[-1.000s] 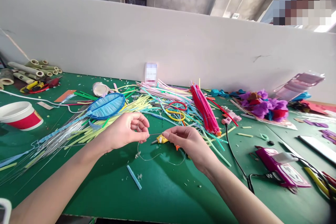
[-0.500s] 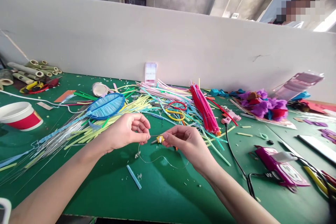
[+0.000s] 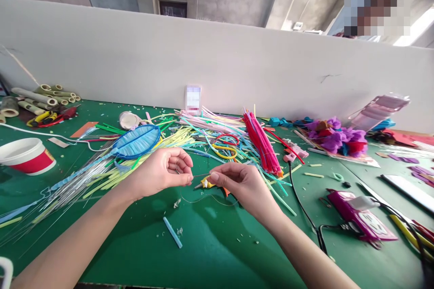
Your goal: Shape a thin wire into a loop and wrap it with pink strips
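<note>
A thin wire (image 3: 200,175) stretches between my two hands above the green table, and a loose loop of it hangs below them. My left hand (image 3: 171,168) pinches one part of the wire between thumb and fingertips, its other fingers curled. My right hand (image 3: 239,183) pinches the wire a short way to the right. Just behind my right fingertips lies a yellow tool with a pointed tip (image 3: 205,183), partly hidden, with an orange part below the hand. A short blue stick (image 3: 172,232) lies on the table in front of the hands.
Behind the hands are pipe cleaners (image 3: 176,137), a blue oval frame (image 3: 137,141) and a pink bundle (image 3: 261,144). A paper cup (image 3: 29,158) and bamboo pieces (image 3: 44,97) stand left. Rightward lie purple flowers (image 3: 335,135), a purple power strip (image 3: 359,216) and cables.
Both hands stay close together with the wire pinched. The hanging loop has shifted and looks shallower. The camera view has tilted and shifted slightly.
</note>
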`<state>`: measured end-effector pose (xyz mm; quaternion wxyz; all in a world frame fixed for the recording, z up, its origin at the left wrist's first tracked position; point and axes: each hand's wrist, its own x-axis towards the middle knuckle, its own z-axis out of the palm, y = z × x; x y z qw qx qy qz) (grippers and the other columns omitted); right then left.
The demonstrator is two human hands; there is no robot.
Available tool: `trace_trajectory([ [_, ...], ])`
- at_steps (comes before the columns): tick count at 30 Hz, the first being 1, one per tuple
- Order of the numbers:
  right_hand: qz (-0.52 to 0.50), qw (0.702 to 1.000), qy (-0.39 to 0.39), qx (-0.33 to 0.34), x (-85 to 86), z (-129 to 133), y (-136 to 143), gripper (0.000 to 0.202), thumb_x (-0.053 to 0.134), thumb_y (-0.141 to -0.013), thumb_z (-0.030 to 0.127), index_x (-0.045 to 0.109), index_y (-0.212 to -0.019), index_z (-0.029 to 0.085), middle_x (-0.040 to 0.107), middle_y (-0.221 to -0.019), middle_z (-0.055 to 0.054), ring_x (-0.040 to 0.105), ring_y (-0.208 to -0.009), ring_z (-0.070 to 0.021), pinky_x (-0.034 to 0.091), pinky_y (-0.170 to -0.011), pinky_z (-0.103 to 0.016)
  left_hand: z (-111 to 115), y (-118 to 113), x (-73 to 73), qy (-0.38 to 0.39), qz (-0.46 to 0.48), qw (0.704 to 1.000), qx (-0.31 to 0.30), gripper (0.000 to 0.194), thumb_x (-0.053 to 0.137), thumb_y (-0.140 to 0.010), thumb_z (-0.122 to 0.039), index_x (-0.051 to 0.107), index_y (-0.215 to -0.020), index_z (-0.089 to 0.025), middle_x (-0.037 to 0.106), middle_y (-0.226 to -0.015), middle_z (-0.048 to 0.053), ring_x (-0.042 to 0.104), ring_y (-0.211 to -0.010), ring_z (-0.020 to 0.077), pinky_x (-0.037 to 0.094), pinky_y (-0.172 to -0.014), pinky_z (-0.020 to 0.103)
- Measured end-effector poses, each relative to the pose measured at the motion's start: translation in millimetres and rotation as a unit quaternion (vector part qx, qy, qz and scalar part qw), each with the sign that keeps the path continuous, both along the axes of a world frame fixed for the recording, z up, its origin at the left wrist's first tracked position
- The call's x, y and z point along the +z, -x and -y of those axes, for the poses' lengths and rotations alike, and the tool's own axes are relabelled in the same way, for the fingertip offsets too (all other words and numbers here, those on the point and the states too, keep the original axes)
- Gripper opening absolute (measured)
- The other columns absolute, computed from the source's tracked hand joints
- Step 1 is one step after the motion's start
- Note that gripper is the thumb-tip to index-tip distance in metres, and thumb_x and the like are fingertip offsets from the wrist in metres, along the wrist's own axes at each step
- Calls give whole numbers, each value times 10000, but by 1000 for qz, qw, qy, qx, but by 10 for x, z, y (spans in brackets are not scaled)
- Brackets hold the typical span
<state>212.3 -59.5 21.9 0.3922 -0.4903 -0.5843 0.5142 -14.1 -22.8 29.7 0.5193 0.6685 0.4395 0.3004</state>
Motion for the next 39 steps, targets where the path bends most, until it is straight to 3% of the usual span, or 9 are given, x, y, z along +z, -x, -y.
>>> trace_trajectory([
  [3,38,998,-9,-41,-12,-25,-89,526,857,-646,435,705,-1088,194,740,-1103,-107,693,-979,-265,553,-839,-382,-17,22,-9,-34,-5,999,25,280,809,-694,-278,626,-881,-178,709,-796,22,707,-754,186,597,-727,306],
  [9,-10,939,-201,-279,11,196,-245,322,709,-844,458,671,-1070,232,698,-1013,-47,636,-933,-183,522,-801,-293,72,4,53,-244,-6,964,102,206,729,-807,-279,616,-950,-184,729,-839,24,724,-752,170,618,-710,280],
  [11,-91,941,-166,-282,20,280,-266,277,699,-861,455,685,-1027,233,675,-902,-11,608,-824,-128,499,-723,-215,103,9,58,-388,-40,911,130,158,691,-843,-219,617,-979,-190,735,-838,13,728,-748,155,617,-730,267],
  [14,-232,964,50,-121,-1,317,-267,320,627,-910,470,727,-949,169,674,-818,-25,603,-722,-101,491,-642,-180,112,79,4,-628,-119,762,107,219,649,-847,-76,625,-1036,-183,754,-876,20,732,-773,146,612,-773,260],
  [17,-317,909,266,49,-53,264,-249,475,500,-970,493,748,-988,89,730,-888,-89,675,-760,-122,523,-659,-186,112,188,-105,-743,-140,654,-26,282,554,-897,-53,605,-1171,-98,754,-1013,127,717,-1000,220,610,-887,334],
  [20,-340,884,307,92,-80,214,-230,614,416,-979,566,750,-1027,54,757,-955,-123,717,-807,-152,546,-683,-201,151,258,-204,-768,-154,613,-105,307,388,-971,-102,637,-1137,-37,740,-1043,202,645,-1174,313,601,-942,439],
  [25,-286,913,273,95,-40,248,-190,536,552,-917,572,768,-972,84,777,-916,-115,736,-800,-171,559,-687,-215,262,276,-264,-803,-189,551,-130,227,486,-952,-116,682,-1060,-77,754,-1020,167,650,-1170,328,611,-947,425],
  [32,-233,935,256,79,-70,246,-105,299,756,-808,415,763,-844,118,773,-811,-77,719,-694,-125,537,-617,-184,310,272,-263,-821,-205,511,-153,186,555,-931,-130,683,-1054,-74,761,-1005,153,694,-1089,334,623,-946,421],
  [39,-217,941,252,62,-131,241,-50,248,825,-732,352,717,-731,129,745,-712,-40,674,-600,-89,495,-569,-168,285,216,-300,-829,-199,501,-150,169,573,-937,-172,687,-1033,-95,766,-994,130,701,-1079,321,627,-943,415],
])
